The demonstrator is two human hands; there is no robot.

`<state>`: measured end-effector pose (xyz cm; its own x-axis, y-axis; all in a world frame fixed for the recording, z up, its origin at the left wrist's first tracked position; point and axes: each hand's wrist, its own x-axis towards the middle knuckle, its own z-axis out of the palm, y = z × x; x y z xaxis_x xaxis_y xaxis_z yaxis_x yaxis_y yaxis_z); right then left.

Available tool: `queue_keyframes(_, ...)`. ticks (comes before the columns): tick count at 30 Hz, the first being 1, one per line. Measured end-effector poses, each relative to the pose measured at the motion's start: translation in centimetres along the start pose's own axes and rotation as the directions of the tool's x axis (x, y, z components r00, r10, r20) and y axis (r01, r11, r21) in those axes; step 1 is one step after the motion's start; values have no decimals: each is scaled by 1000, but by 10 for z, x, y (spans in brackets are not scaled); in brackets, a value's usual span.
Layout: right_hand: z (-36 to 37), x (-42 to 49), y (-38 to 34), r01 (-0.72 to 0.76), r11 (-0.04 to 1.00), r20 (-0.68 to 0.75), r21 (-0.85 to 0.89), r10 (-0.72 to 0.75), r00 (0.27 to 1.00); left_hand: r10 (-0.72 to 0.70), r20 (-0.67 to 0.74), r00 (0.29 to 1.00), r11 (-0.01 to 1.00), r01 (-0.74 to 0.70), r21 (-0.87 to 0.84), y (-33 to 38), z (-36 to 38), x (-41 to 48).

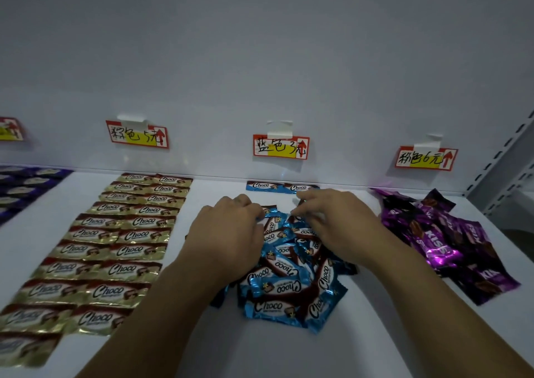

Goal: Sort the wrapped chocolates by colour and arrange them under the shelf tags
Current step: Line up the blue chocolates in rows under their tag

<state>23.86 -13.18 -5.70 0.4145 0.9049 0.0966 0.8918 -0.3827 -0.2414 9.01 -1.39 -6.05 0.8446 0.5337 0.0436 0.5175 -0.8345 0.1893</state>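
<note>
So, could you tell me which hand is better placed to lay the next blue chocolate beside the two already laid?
Probably the right hand: it reaches almost to the laid blue pair, while the left hand sits lower over the blue pile.

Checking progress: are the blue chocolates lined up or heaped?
Mostly heaped: the blue chocolates overlap at angles; only two lie flat under the blue tag.

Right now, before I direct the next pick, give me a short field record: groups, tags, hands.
gold rows: two neat columns under left tag
blue row: two pieces laid side by side under blue tag
blue pile: loose unsorted heap, centre
purple pile: loose heap under right tag
left hand: fingers curled on wrappers at blue pile's far edge
right hand: fingers pinching wrappers there
</note>
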Motion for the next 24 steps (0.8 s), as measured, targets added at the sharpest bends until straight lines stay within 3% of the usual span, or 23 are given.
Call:
queue_keyframes(3, 4, 3, 3, 0, 999, 72, -55, 4, 997, 12, -3, 1000, 1000, -12, 14, -2, 3, -2)
queue_keyframes(8, 1, 3, 2, -10, 994, 77, -111, 18, 997, 31, -22, 999, 1000, -31, 1, -3, 4, 3)
queue_keyframes(14, -9, -7, -11, -61, 984, -53, -165, 53, 997, 48, -16, 999, 999, -48, -10, -5, 7, 6)
queue_keyframes(19, -4, -13, -21, -28, 984, 130, -179, 52, 990, 58, -41, 997, 997, -59, -41, -7, 12, 7)
queue_keyframes(24, 4, -6, -19, -21, 989, 106, -150, 37, 994, 66, -45, 997, 996, -68, -60, -8, 14, 10)
